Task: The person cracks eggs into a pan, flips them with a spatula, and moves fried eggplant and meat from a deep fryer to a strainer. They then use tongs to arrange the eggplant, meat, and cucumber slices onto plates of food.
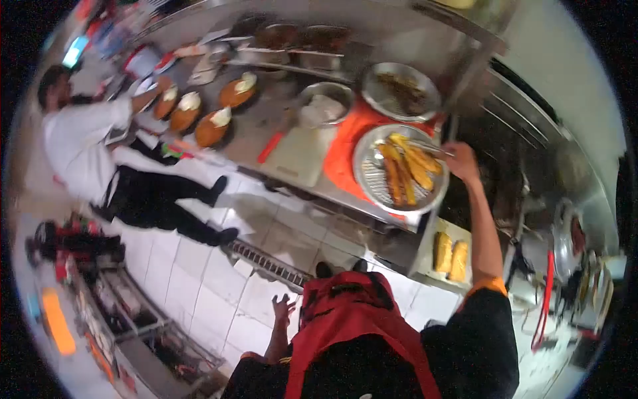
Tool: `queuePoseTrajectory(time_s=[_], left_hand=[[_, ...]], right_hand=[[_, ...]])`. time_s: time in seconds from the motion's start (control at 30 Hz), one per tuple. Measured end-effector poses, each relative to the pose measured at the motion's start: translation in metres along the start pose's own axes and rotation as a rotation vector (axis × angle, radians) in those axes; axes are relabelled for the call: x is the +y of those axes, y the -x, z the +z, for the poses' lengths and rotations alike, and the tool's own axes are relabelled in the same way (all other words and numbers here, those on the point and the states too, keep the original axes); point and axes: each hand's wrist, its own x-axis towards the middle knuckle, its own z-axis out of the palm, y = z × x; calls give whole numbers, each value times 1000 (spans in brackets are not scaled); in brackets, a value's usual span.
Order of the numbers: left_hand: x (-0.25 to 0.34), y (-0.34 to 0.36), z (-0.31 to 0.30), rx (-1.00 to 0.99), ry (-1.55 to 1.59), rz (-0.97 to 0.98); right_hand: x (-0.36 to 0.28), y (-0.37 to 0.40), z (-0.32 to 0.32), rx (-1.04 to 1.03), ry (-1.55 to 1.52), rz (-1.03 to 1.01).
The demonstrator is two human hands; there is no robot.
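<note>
My right hand is closed around metal tongs, whose far end reaches over a perforated metal tray. Long browned and yellow pieces of food lie in that round tray, which rests on an orange-red cloth. Low beside my body, my left hand is open, fingers apart and holding nothing. Two yellow pieces lie on a pale board near my right forearm.
A co-worker in a white shirt stands at the left, near several orange dishes. Another round tray and a metal bowl stand farther back. A red-handled knife lies by a cutting board. Pots are at the right.
</note>
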Motion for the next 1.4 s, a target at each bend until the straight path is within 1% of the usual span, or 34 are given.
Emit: queuePoseTrajectory(time_s=[0.03, 0.07, 0.1, 0.13, 0.17, 0.23, 0.27, 0.33, 0.37, 0.43, 0.47, 0.5, 0.53, 0.57, 0.63, 0.67, 0.7, 0.73, 0.77, 0.83, 0.9, 0.97, 1.03, 1.07, 1.1, 1.13, 1.17, 1.2, 1.23, 1.27, 1.3, 1.33, 1.37, 1.4], left_hand=[[5, 0, 3, -36, 35, 52], [11, 1, 5, -8, 23, 46], [18, 3, 10, 11, 9, 39], [25, 11, 15, 35, -23, 52], [27, 9, 14, 20, -26, 58], [30, 10, 13, 53, -32, 56], [30, 10, 12, 54, -17, 59], [32, 8, 6, 113, -42, 16], [27, 3, -1, 108, -32, 2], [15, -13, -15, 118, -17, -46], [12, -21, -21, 121, 5, -53], [7, -24, -29, 124, 20, -64], [-38, -77, -62, -24, 149, -88], [-39, -94, -78, -150, 228, -177], [-37, -115, -100, -490, 778, -343], [-22, -113, -94, -285, 478, -282], [0, -107, -82, -77, 183, -217], [25, -98, -75, -57, 203, -152], [29, -131, -81, -68, 158, -189], [82, -127, -63, -14, 58, -29], [100, -185, -76, -375, 346, -26], [129, -226, -48, -59, 91, 253], [190, -198, -16, -138, 483, 342], [218, -195, -2, -177, 499, 394], [241, -197, 2, -200, 428, 476], [262, -198, 2, -207, 229, 590], [284, -191, 4, -219, 46, 698], [305, -191, 4, -298, 16, 761], [309, -245, -15, -644, 455, 649], [322, -255, -20, -752, 517, 561], [330, -233, -1, -356, 245, 661], [359, -168, 27, -270, 202, 594], [353, -182, 24, -232, 15, 694], [351, -183, 28, -229, 20, 639]], right_hand=[[-7, 1, -2, 93, 153, -29], [-10, -5, -3, 60, 136, 139], [-23, -8, -5, 196, 53, 198], [-31, -12, -8, 229, 32, 171], [-14, -22, 2, 193, 128, 174], [-11, -37, 24, 312, 270, 245], [-19, -41, 27, 315, 270, 229], [-41, -47, 30, 235, 284, 378], [-41, -49, 34, 244, 289, 369], [-34, -48, 48, 361, 393, 135], [-55, -47, 45, 295, 339, 261], [-73, -41, 44, 296, 349, 271], [-89, -34, 42, 307, 370, 318], [-98, -27, 38, 322, 393, 367], [-101, -9, 46, 315, 374, 345], [-105, 2, 54, 299, 337, 315], [-116, 10, 58, 370, 340, 294], [-118, 18, 60, 388, 248, 298], [-121, 26, 61, 415, 271, 322], [-124, 42, 63, 345, 246, 358], [-127, 52, 67, 451, 261, 324], [-131, 56, 65, 480, 199, 322], [-127, 59, 69, 450, 177, 380], [-126, 58, 69, 415, 191, 345], [-120, 61, 64, 381, 220, 324], [-82, 67, 68, 296, 382, 302], [-102, 66, 57, 344, 241, 415], [-125, 56, 42, 211, 408, 530], [-132, 60, 33, 259, 334, 510], [-126, 67, 23, 113, 399, 520], [-147, 67, 16, 173, 417, 639], [-149, 77, 13, 210, 371, 627], [-144, 83, 13, 225, 265, 545], [-143, 82, 16, 242, 247, 540]])
